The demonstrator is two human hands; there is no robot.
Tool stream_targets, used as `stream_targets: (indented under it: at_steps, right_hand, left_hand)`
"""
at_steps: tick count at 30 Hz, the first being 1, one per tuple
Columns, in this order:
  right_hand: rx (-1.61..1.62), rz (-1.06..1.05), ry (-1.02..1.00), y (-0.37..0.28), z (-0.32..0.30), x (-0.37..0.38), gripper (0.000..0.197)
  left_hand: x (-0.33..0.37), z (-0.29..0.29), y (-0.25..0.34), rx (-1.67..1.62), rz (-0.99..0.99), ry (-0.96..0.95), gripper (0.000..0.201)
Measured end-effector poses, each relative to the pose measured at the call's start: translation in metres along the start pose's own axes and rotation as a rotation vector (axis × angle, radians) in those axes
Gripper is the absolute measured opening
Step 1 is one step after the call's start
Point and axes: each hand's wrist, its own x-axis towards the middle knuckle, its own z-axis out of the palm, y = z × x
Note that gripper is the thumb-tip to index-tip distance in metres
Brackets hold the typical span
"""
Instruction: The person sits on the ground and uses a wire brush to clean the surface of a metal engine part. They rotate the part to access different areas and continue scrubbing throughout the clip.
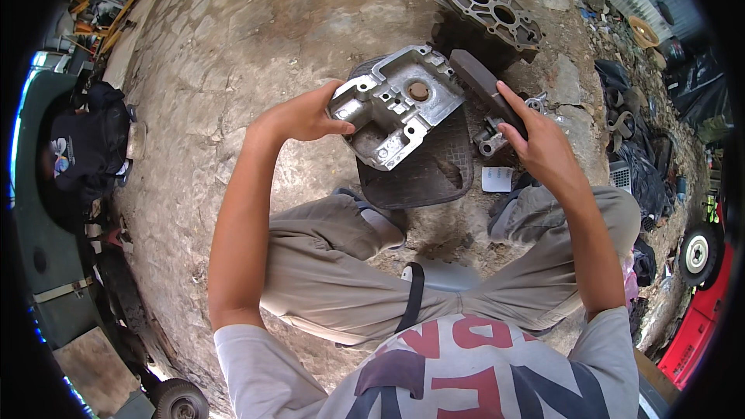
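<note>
My left hand [314,111] grips the left edge of a silvery cast-metal housing [434,109], thumb over the rim and fingers underneath. The open side of the housing faces up, showing cavities, bolt holes and a round brownish spot. Between the fingers and thumb of my right hand [535,136] is a long dark rectangular block [483,81], like a sharpening stone. It is tilted, its far end close to the housing's right edge; whether they touch I cannot tell. Beneath the housing lies a black rubber mat [419,186]. A metal part with round ends [489,138] lies partly hidden behind the block.
A larger gearbox-like casing [489,19] with round openings stands on the stone floor [233,23] beyond the block. A small white paper [497,179] lies near my right foot. Rubble and black plastic bags [648,178] line the right; a dark green vehicle [46,240] stands left.
</note>
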Motion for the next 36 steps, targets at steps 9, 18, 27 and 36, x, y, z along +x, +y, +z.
stream_targets:
  at_steps: [9, 18, 27, 36]
  right_hand:
    - [0.312, -0.235, -0.347, -0.064, -0.004, -0.028, 0.076]
    - [0.013, -0.060, -0.074, -0.023, 0.001, -0.007, 0.071]
    - [0.286, -0.277, -0.190, -0.051, 0.009, -0.022, 0.071]
    - [0.019, -0.027, -0.062, -0.018, 0.001, -0.006, 0.069]
  left_hand:
    - [0.000, 0.000, 0.004, -0.007, -0.035, -0.004, 0.090]
    - [-0.003, 0.001, 0.003, -0.004, -0.024, 0.010, 0.089]
    - [0.002, 0.001, -0.004, -0.013, 0.005, 0.012, 0.086]
    - [0.000, 0.002, -0.002, -0.001, 0.018, 0.014, 0.087]
